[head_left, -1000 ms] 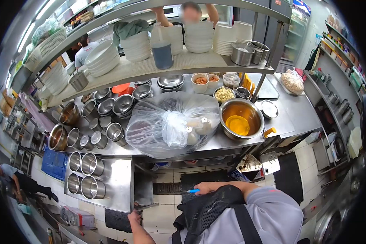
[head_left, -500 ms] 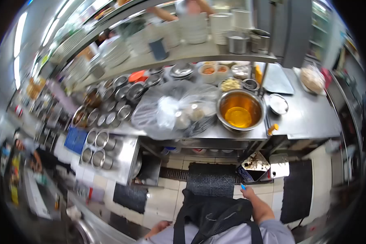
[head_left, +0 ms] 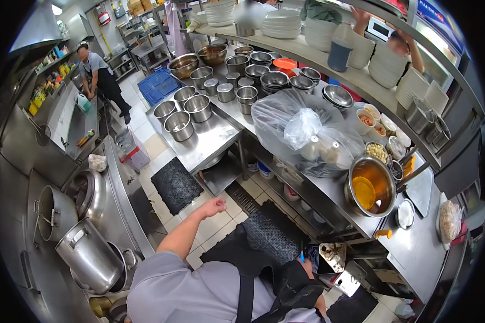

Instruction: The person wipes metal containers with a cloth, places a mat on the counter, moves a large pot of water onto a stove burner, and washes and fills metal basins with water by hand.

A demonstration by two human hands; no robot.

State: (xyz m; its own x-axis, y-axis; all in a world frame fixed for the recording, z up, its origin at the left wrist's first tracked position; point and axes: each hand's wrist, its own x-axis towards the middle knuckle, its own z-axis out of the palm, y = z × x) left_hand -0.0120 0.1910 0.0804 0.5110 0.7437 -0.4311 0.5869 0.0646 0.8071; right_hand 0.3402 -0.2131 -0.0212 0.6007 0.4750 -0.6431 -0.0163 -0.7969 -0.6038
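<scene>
Holding left hand (head_left: pixel 214 206) out empty, loosely curled, likely for balance; gripping slim blue object (head_left: pixel 302 257) upright in right hand (head_left: pixel 307 267), apparently to clear black cloth (head_left: pixel 299 285).

Large bowl (head_left: pixel 383 180) glossy metal; bag (head_left: pixel 275 116) clear plastic (rather crinkly).

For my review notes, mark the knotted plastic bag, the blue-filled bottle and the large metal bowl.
Knotted plastic bag (head_left: pixel 305 128): head view, gathered top.
Blue-filled bottle (head_left: pixel 339 57): head view, lower body.
Large metal bowl (head_left: pixel 383 176): head view, inner wall.
</scene>
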